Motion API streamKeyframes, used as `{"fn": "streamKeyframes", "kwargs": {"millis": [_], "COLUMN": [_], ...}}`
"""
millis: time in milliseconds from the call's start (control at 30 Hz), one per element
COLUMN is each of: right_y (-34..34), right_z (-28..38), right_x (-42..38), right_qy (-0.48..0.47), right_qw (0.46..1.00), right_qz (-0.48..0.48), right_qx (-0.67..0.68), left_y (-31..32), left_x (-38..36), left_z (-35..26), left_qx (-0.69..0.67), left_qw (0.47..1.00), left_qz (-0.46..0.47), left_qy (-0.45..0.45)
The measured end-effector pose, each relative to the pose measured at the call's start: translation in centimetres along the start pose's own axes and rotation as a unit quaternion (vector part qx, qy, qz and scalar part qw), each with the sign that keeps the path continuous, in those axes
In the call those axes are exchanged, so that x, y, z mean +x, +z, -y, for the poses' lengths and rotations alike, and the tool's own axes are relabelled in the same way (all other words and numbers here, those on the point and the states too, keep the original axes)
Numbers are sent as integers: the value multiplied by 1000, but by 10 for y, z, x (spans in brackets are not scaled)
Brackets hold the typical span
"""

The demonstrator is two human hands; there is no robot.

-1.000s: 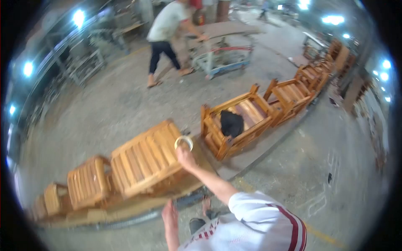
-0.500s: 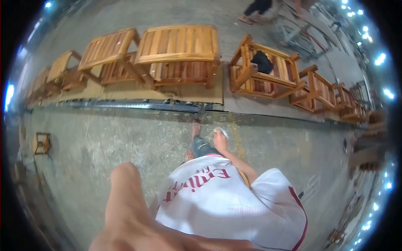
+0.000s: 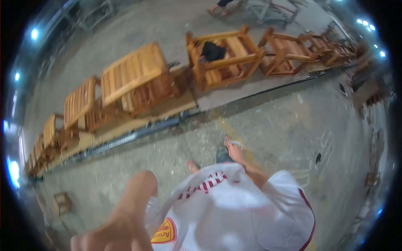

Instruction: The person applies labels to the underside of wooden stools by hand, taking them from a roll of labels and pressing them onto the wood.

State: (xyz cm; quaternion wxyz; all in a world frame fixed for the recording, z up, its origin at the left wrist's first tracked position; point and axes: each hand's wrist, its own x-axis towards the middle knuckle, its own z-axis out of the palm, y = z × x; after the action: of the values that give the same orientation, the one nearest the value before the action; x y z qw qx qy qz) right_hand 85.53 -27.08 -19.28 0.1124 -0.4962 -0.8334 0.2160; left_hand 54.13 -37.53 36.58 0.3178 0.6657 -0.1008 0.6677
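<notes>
My right hand (image 3: 235,154) hangs low in front of my right leg, above the concrete floor. Its fingers are closed around a small pale, rounded object (image 3: 237,144), too blurred to name. Bent up close to the camera, my left arm brings my left hand (image 3: 111,240) to the bottom edge of the view. That hand is blurred and cut off, so its finger positions and anything it holds are hidden. Neither hand touches the slatted wooden stools standing in a row ahead, the nearest being an upright stool (image 3: 133,75) and an upturned stool (image 3: 226,52).
The row stands on a low platform (image 3: 209,99) with a metal-railed edge (image 3: 138,133). Black cloth (image 3: 212,52) lies on the upturned stool. A small wooden stool (image 3: 62,203) is at left on the floor. Another person's feet (image 3: 220,10) and a metal frame (image 3: 272,11) are at the back.
The view has turned and tilted, so the stool row now slants and has shifted left. My feet have changed position in a step. The right hand still holds the pale object.
</notes>
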Motion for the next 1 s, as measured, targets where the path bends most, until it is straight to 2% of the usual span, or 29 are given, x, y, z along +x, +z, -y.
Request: {"fn": "streamKeyframes", "kwargs": {"millis": [33, 67, 100, 133, 167, 200, 233, 267, 300, 333, 400, 467, 533, 600, 633, 700, 733, 800, 867, 967, 1000], "right_y": [-22, -42, -45, -44, -49, -49, -59, -64, -70, -117, -234, -353, -432, -484, -501, -515, -523, -546, -562, -586, -590], "right_z": [-7, -19, -35, -59, -89, -111, -135, -162, -187, -183, -152, -106, -83, -74, -71, -62, -54, -34, -19, 7, 18], "right_x": [-3, -1, -8, -3, -5, 2, 14, 27, 41, 60, 104, 140, 170, 198, 210, 232, 243, 263, 289, 328, 341], "right_qy": [69, 181, 164, 149, 110, 121, 97, 86, 79, 54, 6, 66, -27, -34, -37, -59, -68, -63, -155, -266, -300], "right_qw": [996, 971, 982, 987, 985, 977, 977, 958, 932, 927, 913, 889, 869, 889, 898, 906, 910, 923, 927, 926, 923], "right_qz": [13, 149, 46, 5, -24, -40, 16, 34, 54, 70, 103, 149, 89, 91, 93, 90, 95, 122, 123, 103, 94], "right_qx": [53, 54, 78, 54, 129, 172, 191, 272, 351, 365, 395, 427, 485, 447, 428, 408, 397, 359, 319, 248, 224], "left_y": [-6, -4, 15, 34, 53, 43, 33, 26, 28, 31, 46, 50, 28, 15, 7, -8, -10, -24, -48, -82, -86], "left_x": [2, 6, 29, 51, 74, 82, 83, 85, 87, 89, 92, 101, 123, 137, 143, 155, 159, 164, 153, 133, 132], "left_z": [18, 45, 90, 135, 180, 219, 259, 297, 326, 355, 390, 410, 419, 438, 448, 476, 485, 493, 487, 504, 499], "left_qx": [-8, -22, -22, -30, -44, -95, -144, -188, -229, -269, -328, -351, -321, -371, -396, -379, -372, -374, -381, -322, -311], "left_qw": [1000, 999, 991, 969, 936, 963, 977, 980, 973, 963, 944, 931, 918, 898, 888, 904, 913, 912, 888, 888, 892], "left_qz": [6, -26, -130, -239, -340, -245, -150, -57, -17, 24, 12, 11, 95, 103, 106, 167, 153, 132, 124, 255, 262], "left_qy": [27, 31, -8, -48, -82, -58, -37, -19, -4, 7, -16, -94, -212, -211, -210, -104, -70, -101, -228, -208, -196]}}
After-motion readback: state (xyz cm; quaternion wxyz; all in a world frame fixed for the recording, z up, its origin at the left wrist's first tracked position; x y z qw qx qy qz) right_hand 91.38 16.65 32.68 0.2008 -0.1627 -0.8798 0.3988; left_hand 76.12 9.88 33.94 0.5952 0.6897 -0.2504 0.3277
